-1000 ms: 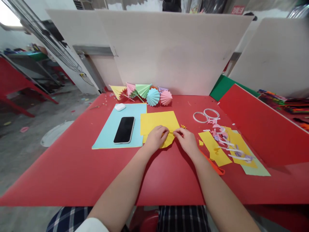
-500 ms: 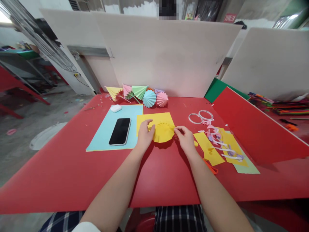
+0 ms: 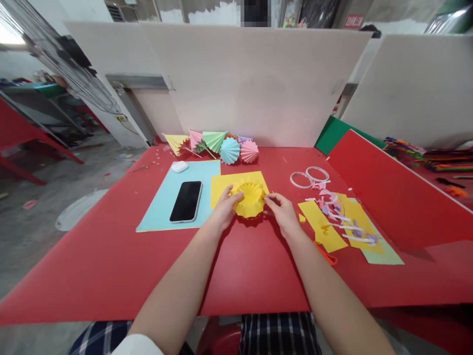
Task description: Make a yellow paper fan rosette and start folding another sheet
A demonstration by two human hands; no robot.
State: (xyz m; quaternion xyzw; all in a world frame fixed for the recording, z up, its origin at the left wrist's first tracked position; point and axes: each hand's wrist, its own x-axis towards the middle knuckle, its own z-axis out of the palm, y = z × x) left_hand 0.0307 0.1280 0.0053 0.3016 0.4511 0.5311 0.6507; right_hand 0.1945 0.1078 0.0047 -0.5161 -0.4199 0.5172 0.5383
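A bright yellow paper round (image 3: 250,201), pleated and cupped with a wavy rim, is over the red worktop (image 3: 244,276), its sides grasped by the fingers of the left hand (image 3: 224,207) and right hand (image 3: 281,209).

We seem to be in a craft workshop. Small paper umbrellas (image 3: 229,151) line the far edge of the red counter (image 3: 225,288), and cut strips (image 3: 334,216) lie on its right side. White boards (image 3: 258,84) stand behind it like partitions. Left of it we see a bare grey floor (image 3: 33,251) with pink scraps (image 3: 30,203), a red chair (image 3: 18,125) and another, cluttered counter (image 3: 33,96).
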